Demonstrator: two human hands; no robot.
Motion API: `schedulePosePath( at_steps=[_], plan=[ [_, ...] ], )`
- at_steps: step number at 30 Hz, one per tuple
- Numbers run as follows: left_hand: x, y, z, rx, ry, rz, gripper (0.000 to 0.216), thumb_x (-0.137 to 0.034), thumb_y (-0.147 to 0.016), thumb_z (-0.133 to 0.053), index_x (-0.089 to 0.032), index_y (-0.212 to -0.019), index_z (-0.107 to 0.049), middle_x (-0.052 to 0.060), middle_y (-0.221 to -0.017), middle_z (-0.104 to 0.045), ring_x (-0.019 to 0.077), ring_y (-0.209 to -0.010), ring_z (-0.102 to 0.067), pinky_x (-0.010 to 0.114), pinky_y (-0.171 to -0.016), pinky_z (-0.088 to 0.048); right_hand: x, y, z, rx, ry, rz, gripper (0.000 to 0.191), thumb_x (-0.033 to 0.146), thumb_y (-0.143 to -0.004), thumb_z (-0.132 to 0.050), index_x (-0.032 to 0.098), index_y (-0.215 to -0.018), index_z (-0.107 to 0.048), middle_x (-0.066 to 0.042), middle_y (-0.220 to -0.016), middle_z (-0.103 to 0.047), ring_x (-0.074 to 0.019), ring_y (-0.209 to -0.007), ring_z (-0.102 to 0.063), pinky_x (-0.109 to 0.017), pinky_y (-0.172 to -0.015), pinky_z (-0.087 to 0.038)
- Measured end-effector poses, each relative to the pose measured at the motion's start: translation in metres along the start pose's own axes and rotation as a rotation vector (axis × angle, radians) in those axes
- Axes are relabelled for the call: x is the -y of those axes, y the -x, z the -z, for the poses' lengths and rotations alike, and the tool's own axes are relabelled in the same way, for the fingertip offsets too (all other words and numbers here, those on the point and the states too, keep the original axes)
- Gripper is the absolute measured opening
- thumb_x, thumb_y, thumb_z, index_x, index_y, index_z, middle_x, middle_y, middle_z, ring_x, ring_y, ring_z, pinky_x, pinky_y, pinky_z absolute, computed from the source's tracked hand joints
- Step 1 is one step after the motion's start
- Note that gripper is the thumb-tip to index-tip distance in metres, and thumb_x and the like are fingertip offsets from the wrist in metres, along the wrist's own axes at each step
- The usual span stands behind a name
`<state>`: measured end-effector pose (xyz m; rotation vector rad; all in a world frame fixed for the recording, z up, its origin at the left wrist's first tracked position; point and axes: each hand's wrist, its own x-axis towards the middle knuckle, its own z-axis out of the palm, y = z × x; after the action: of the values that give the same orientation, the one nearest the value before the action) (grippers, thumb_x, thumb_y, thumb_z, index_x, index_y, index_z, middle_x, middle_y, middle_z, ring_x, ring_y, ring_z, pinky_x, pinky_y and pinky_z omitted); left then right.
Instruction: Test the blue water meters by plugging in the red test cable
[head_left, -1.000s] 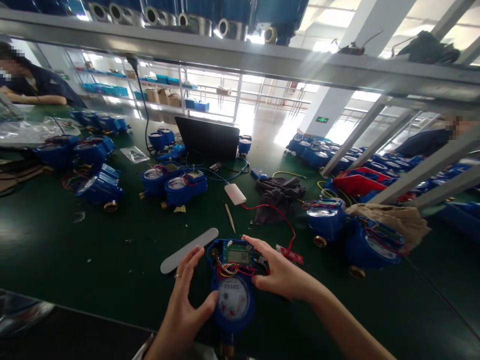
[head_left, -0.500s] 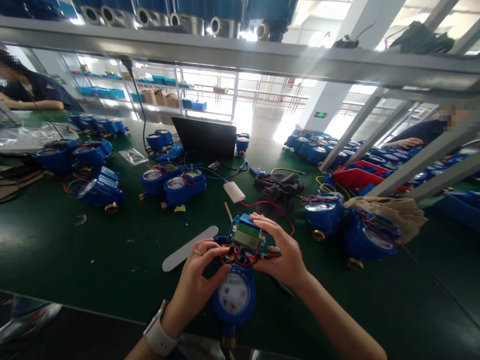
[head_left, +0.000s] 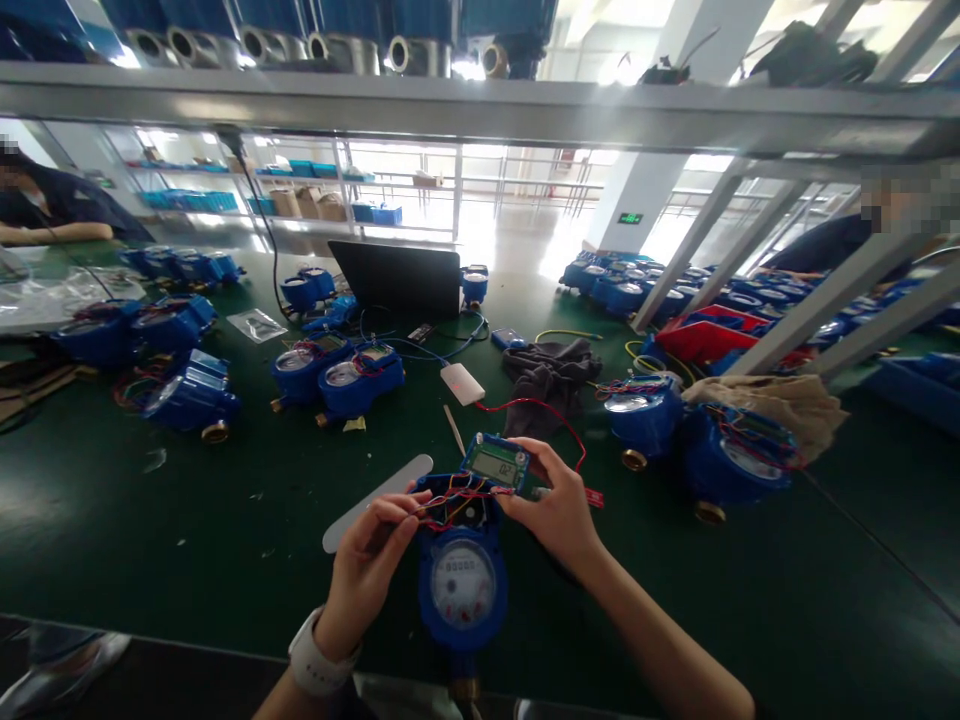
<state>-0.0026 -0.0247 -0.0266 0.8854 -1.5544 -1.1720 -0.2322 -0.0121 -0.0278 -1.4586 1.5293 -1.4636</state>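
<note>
From the head camera: a blue meter [head_left: 461, 585] lies dial-up on the dark green worktop [head_left: 247, 580], near its front edge. The right hand holds [head_left: 559, 505] a display module [head_left: 495, 465] tilted above the meter's open compartment [head_left: 471, 512]; the left hand [head_left: 367, 560] has thumb and fingertips closed, seemingly pinching thin wires [head_left: 450, 500]. Working well here probably means steadying the module and guiding the wires without tugging. Compared with half a second ago, the left fingers have moved leftward off the compartment, and the wires now stretch across it.
</note>
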Motion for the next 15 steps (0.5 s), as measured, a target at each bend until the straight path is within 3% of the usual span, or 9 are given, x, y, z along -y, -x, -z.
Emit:
schedulePosePath(
  at_steps=[4,7,9,12,14,15],
  plan=[
    [-0.011,-0.006,0.003,0.104,-0.163,0.052,0.005,-0.022,-0.086,-0.057,-0.023,-0.082,-0.054,-0.002,-0.088,-0.068,0.0177,-0.098,-0.067,0.047,-0.108,-0.041,0.005,0.003,0.000,0.012,-0.021,0.048,0.051,0.022,-0.063,-0.072,0.020,-0.111,-0.057,-0.006,-0.107,-0.068,-0.0227,-0.094,-0.065,-0.034,-0.082,-0.053],
    [-0.024,-0.012,-0.005,0.164,-0.472,-0.058,0.011,-0.022,-0.081,-0.064,-0.024,-0.090,-0.057,-0.005,-0.075,-0.063,0.0144,-0.077,-0.066,0.054,-0.110,-0.036,0.010,0.004,0.003,0.022,0.046,0.151,0.060,0.020,-0.061,-0.073,0.022,-0.118,-0.054,-0.007,-0.115,-0.065,-0.0237,-0.099,-0.064,-0.035,-0.086,-0.052],
    [-0.030,-0.014,-0.009,0.158,-0.615,-0.212,0.009,-0.021,-0.081,-0.064,-0.024,-0.089,-0.060,-0.006,-0.071,-0.061,0.0131,-0.071,-0.063,0.053,-0.108,-0.039,0.012,0.004,0.006,0.007,0.083,0.180,0.060,0.020,-0.061,-0.073,0.022,-0.118,-0.054,-0.007,-0.117,-0.065,-0.0243,-0.101,-0.063,-0.036,-0.089,-0.051],
    [-0.034,-0.010,-0.011,0.108,-0.707,-0.413,0.010,-0.015,-0.083,-0.061,-0.024,-0.085,-0.062,-0.004,-0.078,-0.068,0.0146,-0.083,-0.064,0.046,-0.105,-0.042,0.011,0.005,0.009,0.003,0.057,0.128,0.056,0.022,-0.063,-0.074,0.022,-0.116,-0.055,-0.007,-0.112,-0.066,-0.0244,-0.099,-0.064,-0.037,-0.087,-0.052],
    [-0.034,-0.002,-0.010,0.057,-0.690,-0.429,0.012,-0.013,-0.082,-0.061,-0.024,-0.087,-0.063,-0.003,-0.082,-0.070,0.0154,-0.091,-0.065,0.040,-0.103,-0.044,0.010,0.007,0.008,0.032,0.018,0.081,0.056,0.022,-0.063,-0.073,0.022,-0.116,-0.056,-0.006,-0.111,-0.066,-0.0242,-0.097,-0.064,-0.037,-0.086,-0.053],
    [-0.034,0.002,-0.009,0.024,-0.639,-0.368,0.011,-0.015,-0.083,-0.060,-0.024,-0.087,-0.063,-0.002,-0.084,-0.071,0.0156,-0.094,-0.065,0.037,-0.100,-0.047,0.010,0.008,0.007,0.045,-0.008,0.069,0.056,0.020,-0.062,-0.073,0.023,-0.116,-0.056,-0.006,-0.112,-0.066,-0.0242,-0.098,-0.064,-0.037,-0.086,-0.053]
  ],
)
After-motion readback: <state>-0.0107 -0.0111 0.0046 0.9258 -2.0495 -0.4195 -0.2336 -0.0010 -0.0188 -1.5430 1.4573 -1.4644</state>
